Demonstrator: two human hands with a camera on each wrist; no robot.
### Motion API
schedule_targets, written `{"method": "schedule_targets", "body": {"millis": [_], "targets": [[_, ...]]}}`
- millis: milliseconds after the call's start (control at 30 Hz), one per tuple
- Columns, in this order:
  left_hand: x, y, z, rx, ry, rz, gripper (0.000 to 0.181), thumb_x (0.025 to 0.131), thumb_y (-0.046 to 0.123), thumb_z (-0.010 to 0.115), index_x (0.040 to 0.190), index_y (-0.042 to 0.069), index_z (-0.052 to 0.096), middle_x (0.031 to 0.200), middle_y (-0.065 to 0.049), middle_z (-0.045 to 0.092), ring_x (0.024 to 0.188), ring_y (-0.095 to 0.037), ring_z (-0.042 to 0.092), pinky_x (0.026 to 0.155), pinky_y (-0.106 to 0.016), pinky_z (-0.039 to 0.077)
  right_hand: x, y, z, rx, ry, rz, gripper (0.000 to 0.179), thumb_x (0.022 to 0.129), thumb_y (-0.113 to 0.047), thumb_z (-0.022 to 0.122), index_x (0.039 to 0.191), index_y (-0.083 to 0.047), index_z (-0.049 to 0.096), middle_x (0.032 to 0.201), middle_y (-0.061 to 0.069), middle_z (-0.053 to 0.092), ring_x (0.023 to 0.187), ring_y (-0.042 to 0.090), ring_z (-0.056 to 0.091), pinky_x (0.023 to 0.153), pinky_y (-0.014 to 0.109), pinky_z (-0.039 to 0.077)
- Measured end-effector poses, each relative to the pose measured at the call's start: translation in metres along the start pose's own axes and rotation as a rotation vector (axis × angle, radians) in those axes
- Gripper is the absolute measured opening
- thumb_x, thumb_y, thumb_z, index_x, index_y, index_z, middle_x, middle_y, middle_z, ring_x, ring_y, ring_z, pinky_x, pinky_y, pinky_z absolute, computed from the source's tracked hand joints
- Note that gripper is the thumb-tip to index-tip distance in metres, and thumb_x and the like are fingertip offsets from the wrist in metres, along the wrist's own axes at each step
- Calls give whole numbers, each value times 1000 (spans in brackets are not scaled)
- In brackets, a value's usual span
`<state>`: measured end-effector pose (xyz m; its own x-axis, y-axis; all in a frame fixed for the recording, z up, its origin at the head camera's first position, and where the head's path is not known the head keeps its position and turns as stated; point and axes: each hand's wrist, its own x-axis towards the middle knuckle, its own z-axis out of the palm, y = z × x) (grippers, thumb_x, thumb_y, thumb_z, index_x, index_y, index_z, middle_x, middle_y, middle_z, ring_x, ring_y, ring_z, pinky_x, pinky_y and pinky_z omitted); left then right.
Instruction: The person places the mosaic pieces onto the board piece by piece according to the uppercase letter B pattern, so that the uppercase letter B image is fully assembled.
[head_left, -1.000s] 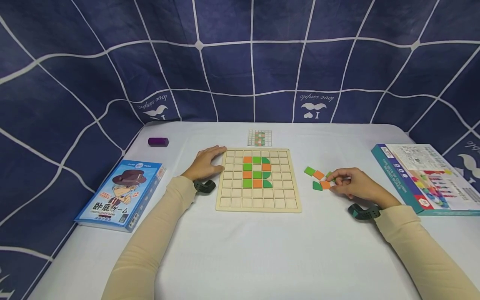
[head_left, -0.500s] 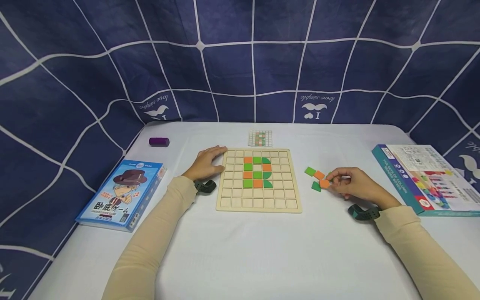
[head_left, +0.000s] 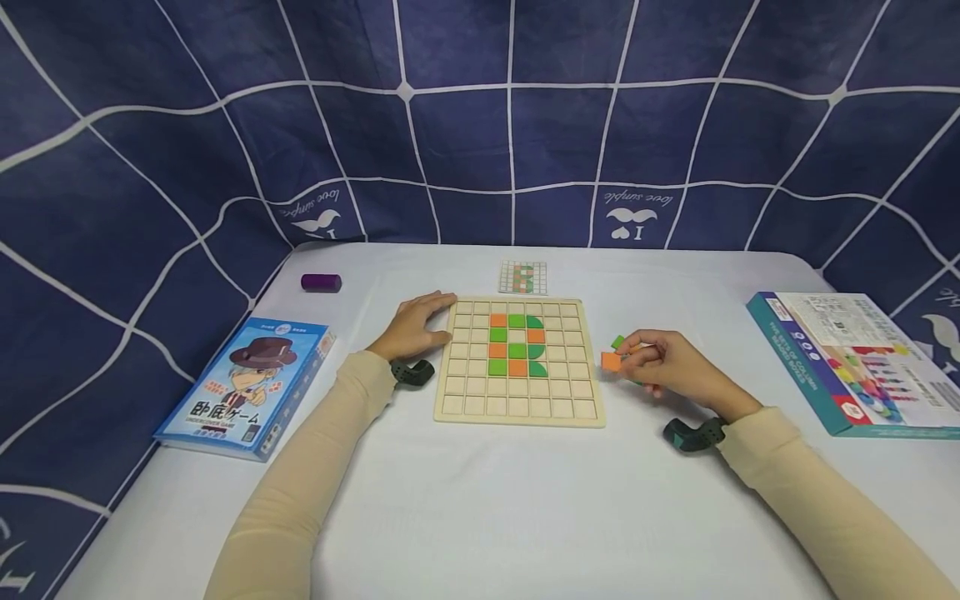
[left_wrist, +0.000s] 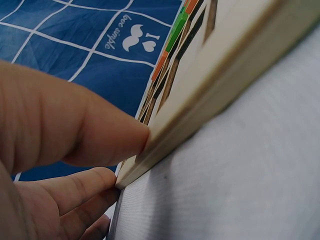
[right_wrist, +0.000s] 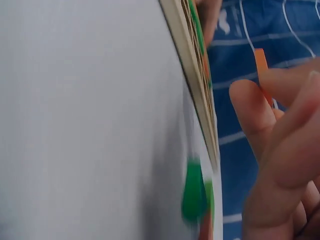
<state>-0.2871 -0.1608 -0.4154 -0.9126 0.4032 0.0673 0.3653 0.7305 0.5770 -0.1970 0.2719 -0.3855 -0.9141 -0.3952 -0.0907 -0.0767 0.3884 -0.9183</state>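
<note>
From where I stand, the white-covered tabletop (head_left: 480, 500) reaches back to the navy curtain (head_left: 558, 133). The teal-edged box (head_left: 862, 358) lies at the right and the blue game box (head_left: 258, 387) at the left, both well apart from the board, perhaps to leave the elbows room. The wooden board (head_left: 495, 407) sits squarely between the arms, probably for easy reach from either side. Its cells hold a block of orange and green pieces, and bare cells surround that block.

The left hand (head_left: 411, 328) has its grip spread, thumb and a fingertip touching the board's left edge, likely to steady it. The right hand (head_left: 667, 367) has its grip pinching an orange tile (head_left: 611, 362) by one side, raised off the cloth beside the board's right edge; most of its face is exposed. A small patterned card (head_left: 522, 277) lies just beyond the board's far edge, in easy sight. The loose green pieces (right_wrist: 194, 192) lie under and beside the right hand, so low sideways movement there could nudge them.
</note>
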Motion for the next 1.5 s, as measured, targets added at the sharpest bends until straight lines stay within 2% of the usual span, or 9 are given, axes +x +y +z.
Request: {"method": "schedule_targets", "body": {"millis": [267,667,900,1100,1233,1367,1500], "targets": [[1,-1,1,7,4,2,75,91,18,69,161,-1,47,168,-17,45,162,-35,30,134,-52,14,15,-12,31,57,-59,35,34,96,0,72,126,11,59,89,10,78,54,9,56,50,22,49],[0,1,1,1,3,-2,75,92,18,69,161,-1,48,168,-18,45,162,-35,30,134,-52,14,35,-23,74,81,-108,-21,29,99,0,69,126,9,61,89,10,79,56,9,57,50,21,47],[1,-1,2,0,11,1,75,91,18,70,161,-1,48,168,-17,46,162,-34,30,134,-52,15,45,-32,94,94,-130,-30,29,98,-2,73,124,7,63,93,12,81,55,9,56,50,19,45],[0,-1,1,0,12,3,75,91,17,70,160,-1,48,168,-17,46,162,-34,30,134,-51,15,52,-36,106,63,-137,-72,27,98,-2,74,122,7,65,87,11,79,54,11,56,48,20,47],[0,0,0,-3,10,1,75,91,17,69,161,-1,48,168,-17,45,163,-34,30,134,-51,14,56,-36,112,46,-142,-91,25,98,-4,76,119,6,67,79,6,72,54,12,56,47,20,47],[0,-1,1,1,11,3,75,91,17,69,160,-1,48,168,-17,46,162,-34,30,134,-52,14,61,-37,118,-31,-119,-107,22,96,-4,78,115,3,70,75,1,68,50,11,53,44,21,46],[1,-1,1,3,11,4,74,91,17,70,160,-1,48,168,-17,46,162,-34,30,134,-52,15,63,-41,123,-97,-102,-122,21,93,-2,80,112,2,72,80,1,68,44,9,48,41,21,42]]}}
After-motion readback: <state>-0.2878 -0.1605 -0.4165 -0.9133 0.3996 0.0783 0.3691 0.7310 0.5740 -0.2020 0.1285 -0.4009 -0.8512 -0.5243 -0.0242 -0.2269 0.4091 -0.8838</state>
